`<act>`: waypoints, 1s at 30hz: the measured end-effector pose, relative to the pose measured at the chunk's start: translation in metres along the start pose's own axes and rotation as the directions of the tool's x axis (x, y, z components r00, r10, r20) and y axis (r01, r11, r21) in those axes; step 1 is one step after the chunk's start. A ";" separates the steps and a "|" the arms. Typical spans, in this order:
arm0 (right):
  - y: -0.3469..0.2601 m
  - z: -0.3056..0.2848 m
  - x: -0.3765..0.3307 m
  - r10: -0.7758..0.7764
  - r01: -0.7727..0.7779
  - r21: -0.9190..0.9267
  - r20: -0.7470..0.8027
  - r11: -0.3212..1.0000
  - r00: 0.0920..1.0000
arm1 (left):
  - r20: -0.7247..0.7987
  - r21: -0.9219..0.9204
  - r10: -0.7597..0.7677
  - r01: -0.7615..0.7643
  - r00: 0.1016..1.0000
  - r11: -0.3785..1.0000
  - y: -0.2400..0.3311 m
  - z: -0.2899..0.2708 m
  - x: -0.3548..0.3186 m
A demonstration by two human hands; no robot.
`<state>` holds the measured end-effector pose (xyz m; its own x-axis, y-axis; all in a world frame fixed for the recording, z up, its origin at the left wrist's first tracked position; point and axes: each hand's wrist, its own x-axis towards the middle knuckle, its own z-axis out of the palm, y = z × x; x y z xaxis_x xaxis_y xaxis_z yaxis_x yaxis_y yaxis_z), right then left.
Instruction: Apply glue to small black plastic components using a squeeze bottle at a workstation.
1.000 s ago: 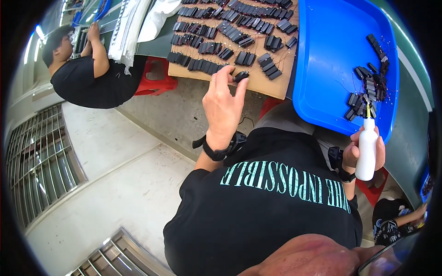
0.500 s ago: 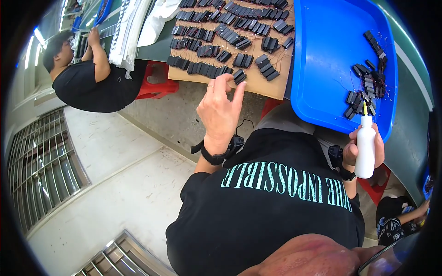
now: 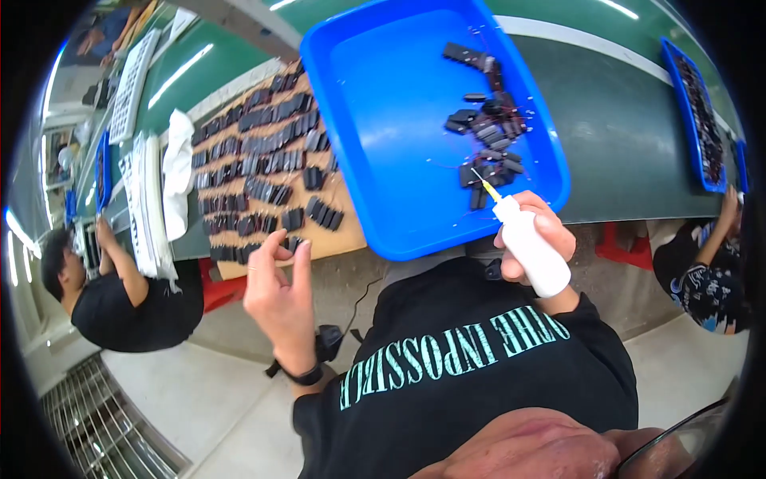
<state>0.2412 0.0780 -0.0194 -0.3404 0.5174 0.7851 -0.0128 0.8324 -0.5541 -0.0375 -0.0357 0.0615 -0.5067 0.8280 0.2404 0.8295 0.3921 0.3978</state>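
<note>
My left hand (image 3: 278, 299) is over the near edge of a brown cardboard sheet (image 3: 349, 233), thumb and index finger apart. A small black block (image 3: 294, 243) shows just beyond those fingertips; it appears to lie on the sheet. Rows of similar black blocks (image 3: 275, 144) with thin wires cover the cardboard. My right hand (image 3: 561, 238) is wrapped round a white squeeze bottle (image 3: 536, 255). Its yellow-based needle tip (image 3: 491, 190) slants up and left, over the near right part of a blue tray (image 3: 383, 160). Inside the tray lies a loose heap of black wired blocks (image 3: 491, 132).
A dark green bench (image 3: 614, 136) runs behind and right of the tray. Another blue tray (image 3: 692, 112) stands at the far right, beside a seated person (image 3: 702, 275). At left sits another person (image 3: 136, 307), near white plastic-wrapped material (image 3: 148, 207). Red stools (image 3: 626, 246) stand under the bench.
The view has swung right, so the cardboard and tray appear further left. The bottle has gone from upright to tilted, its tip leaning left. My left hand keeps near the same block.
</note>
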 end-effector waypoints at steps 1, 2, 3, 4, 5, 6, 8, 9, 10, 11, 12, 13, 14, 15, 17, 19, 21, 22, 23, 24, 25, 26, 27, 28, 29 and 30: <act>0.003 0.001 -0.004 0.027 -0.025 0.045 -0.062 0.999 0.998 | 0.092 -0.070 0.051 -0.044 0.994 0.997 0.017 -0.010 0.009; 0.004 0.004 -0.002 0.029 -0.026 0.042 -0.071 0.999 0.997 | 0.093 -0.067 0.060 -0.053 0.994 0.996 0.035 -0.018 0.024; 0.002 0.005 -0.003 0.130 -0.114 0.080 -0.232 0.990 0.964 | 0.167 -0.157 0.265 -0.239 0.950 0.958 0.055 -0.019 0.037; 0.001 0.006 -0.005 0.233 -0.197 0.133 -0.382 0.971 0.894 | 0.222 -0.259 0.459 -0.402 0.860 0.878 0.072 -0.015 0.051; 0.001 0.003 -0.006 0.328 -0.268 0.190 -0.520 0.945 0.789 | 0.298 -0.267 0.558 -0.493 0.775 0.828 0.088 -0.006 0.067; 0.001 -0.001 -0.005 0.334 -0.270 0.197 -0.523 0.942 0.784 | 0.369 -0.275 0.637 -0.575 0.676 0.770 0.102 0.006 0.084; 0.002 -0.008 -0.002 0.414 -0.285 0.315 -0.504 0.905 0.758 | 0.427 -0.253 0.741 -0.718 0.519 0.648 0.114 0.042 0.107; 0.002 -0.010 -0.002 0.451 -0.292 0.369 -0.489 0.883 0.747 | 0.455 -0.253 0.745 -0.731 0.488 0.634 0.116 0.062 0.115; 0.003 -0.012 -0.003 0.455 -0.296 0.370 -0.487 0.881 0.745 | 0.484 -0.261 0.751 -0.745 0.449 0.614 0.120 0.084 0.123; 0.004 -0.012 -0.003 0.450 -0.289 0.375 -0.472 0.881 0.758 | 0.508 -0.261 0.745 -0.747 0.433 0.612 0.126 0.101 0.130; 0.003 -0.011 -0.003 0.443 -0.282 0.380 -0.456 0.881 0.772 | 0.531 -0.260 0.737 -0.747 0.418 0.611 0.130 0.113 0.133; 0.005 -0.012 -0.004 0.437 -0.277 0.379 -0.446 0.883 0.781 | 0.534 -0.262 0.738 -0.749 0.412 0.608 0.134 0.124 0.134; 0.004 -0.013 -0.004 0.438 -0.277 0.381 -0.448 0.882 0.780 | 0.511 -0.276 0.762 -0.763 0.399 0.584 0.136 0.132 0.133; 0.003 -0.013 -0.005 0.454 -0.299 0.381 -0.430 0.875 0.780 | 0.486 -0.289 0.784 -0.776 0.386 0.561 0.136 0.137 0.132; 0.002 -0.014 -0.008 0.486 -0.347 0.373 -0.398 0.861 0.778 | 0.460 -0.305 0.808 -0.789 0.368 0.533 0.138 0.143 0.133; 0.001 -0.014 -0.010 0.489 -0.359 0.358 -0.398 0.862 0.776 | 0.525 -0.360 0.803 -0.781 0.283 0.510 0.138 0.147 0.135; 0.001 -0.015 -0.013 0.493 -0.384 0.325 -0.398 0.864 0.773 | 0.555 -0.387 0.797 -0.775 0.238 0.500 0.137 0.147 0.134; 0.001 -0.015 -0.014 0.493 -0.384 0.325 -0.399 0.864 0.773 | 0.535 -0.395 0.804 -0.765 0.258 0.508 0.135 0.145 0.132; 0.001 -0.017 -0.015 0.490 -0.380 0.325 -0.395 0.866 0.777 | 0.516 -0.403 0.810 -0.755 0.278 0.517 0.133 0.143 0.130; 0.001 -0.018 -0.017 0.486 -0.377 0.325 -0.390 0.867 0.782 | 0.497 -0.412 0.815 -0.745 0.299 0.525 0.131 0.141 0.127; 0.001 -0.019 -0.017 0.482 -0.373 0.326 -0.386 0.869 0.787 | 0.498 -0.410 0.814 -0.745 0.300 0.525 0.129 0.138 0.123; 0.001 -0.019 -0.017 0.482 -0.372 0.327 -0.386 0.869 0.787 | 0.492 -0.361 0.809 -0.771 0.320 0.525 0.128 0.134 0.118; 0.000 -0.019 -0.017 0.473 -0.367 0.315 -0.399 0.875 0.785 | 0.486 -0.311 0.805 -0.793 0.341 0.524 0.126 0.131 0.114; 0.000 -0.019 -0.016 0.464 -0.363 0.302 -0.413 0.881 0.784 | 0.478 -0.260 0.801 -0.813 0.361 0.521 0.124 0.128 0.111; -0.001 -0.019 -0.016 0.455 -0.359 0.289 -0.426 0.887 0.782 | 0.477 -0.258 0.801 -0.813 0.362 0.521 0.122 0.126 0.109; -0.001 -0.019 -0.016 0.454 -0.358 0.290 -0.426 0.888 0.782 | 0.485 -0.195 0.782 -0.823 0.392 0.533 0.120 0.125 0.108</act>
<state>0.2643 0.0724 -0.0262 0.1286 0.8676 0.4803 -0.1619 0.4962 -0.8530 0.0373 0.1507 0.0247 0.5639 0.8255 -0.0241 0.8138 -0.5504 0.1865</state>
